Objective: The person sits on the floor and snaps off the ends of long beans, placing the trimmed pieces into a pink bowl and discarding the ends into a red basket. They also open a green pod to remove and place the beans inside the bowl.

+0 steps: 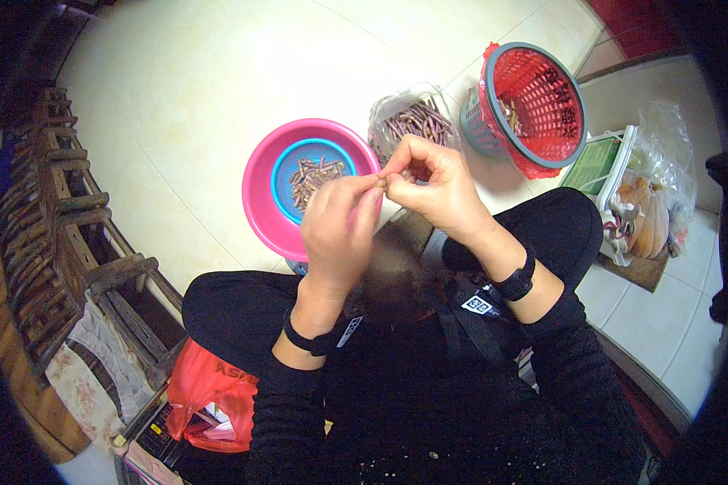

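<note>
My left hand (340,224) and my right hand (443,188) meet at their fingertips above the floor, pinching a small piece of bean pod (381,182) mostly hidden by the fingers. Slight blur covers the left hand. Beneath and left of it sits a pink plastic basin (256,188) with a blue strainer (276,194) inside, holding short purplish bean pieces (315,176). Beyond my right hand, a clear plastic bag (383,109) lies open with longer purple bean pods (421,120) in it.
A grey plastic wastebasket (476,130) lined with a red bag (552,130) holds scraps. Right of it stand a white container (620,163) and pumpkin-like produce (642,224). A wooden rack (73,206) runs along the left. A red plastic bag (209,379) sits beside my left leg.
</note>
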Demonstrator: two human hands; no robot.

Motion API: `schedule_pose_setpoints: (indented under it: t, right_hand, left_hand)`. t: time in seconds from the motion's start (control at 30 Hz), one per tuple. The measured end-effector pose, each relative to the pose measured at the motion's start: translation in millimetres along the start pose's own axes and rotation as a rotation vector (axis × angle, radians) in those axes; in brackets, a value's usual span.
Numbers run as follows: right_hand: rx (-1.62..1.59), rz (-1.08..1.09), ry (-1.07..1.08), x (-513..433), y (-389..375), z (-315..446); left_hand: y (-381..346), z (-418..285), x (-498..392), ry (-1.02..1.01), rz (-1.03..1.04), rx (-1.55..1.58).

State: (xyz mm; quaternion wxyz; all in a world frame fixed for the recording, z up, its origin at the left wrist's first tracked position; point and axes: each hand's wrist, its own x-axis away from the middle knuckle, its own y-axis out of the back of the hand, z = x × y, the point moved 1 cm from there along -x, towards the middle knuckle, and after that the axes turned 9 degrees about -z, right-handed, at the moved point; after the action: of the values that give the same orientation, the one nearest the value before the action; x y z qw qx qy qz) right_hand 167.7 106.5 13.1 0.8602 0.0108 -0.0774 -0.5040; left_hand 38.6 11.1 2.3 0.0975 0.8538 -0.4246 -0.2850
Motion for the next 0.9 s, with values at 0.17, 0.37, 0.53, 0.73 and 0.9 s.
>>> schedule_pose_setpoints:
  t: [0.17,0.37,0.53,0.73,0.9]
  right_hand:
    - [-0.392,0.093,-0.248,-4,1,-5]
    - [-0.410,0.114,-0.317,-4,0,-3]
    - [-0.352,0.140,-0.284,-5,3,-3]
    - [-0.340,0.149,-0.260,-6,3,-7]
    - [-0.469,0.176,-0.363,-7,3,-6]
  left_hand:
    - [1,11,1,0.410,0.047,0.429]
    - [6,11,-3,0.192,0.005,0.212]
    - [8,5,-6,-0.033,-0.014,0.001]
    - [7,3,-5,-0.102,-0.021,-0.066]
    - [8,2,-7,-0.035,-0.026,0.047]
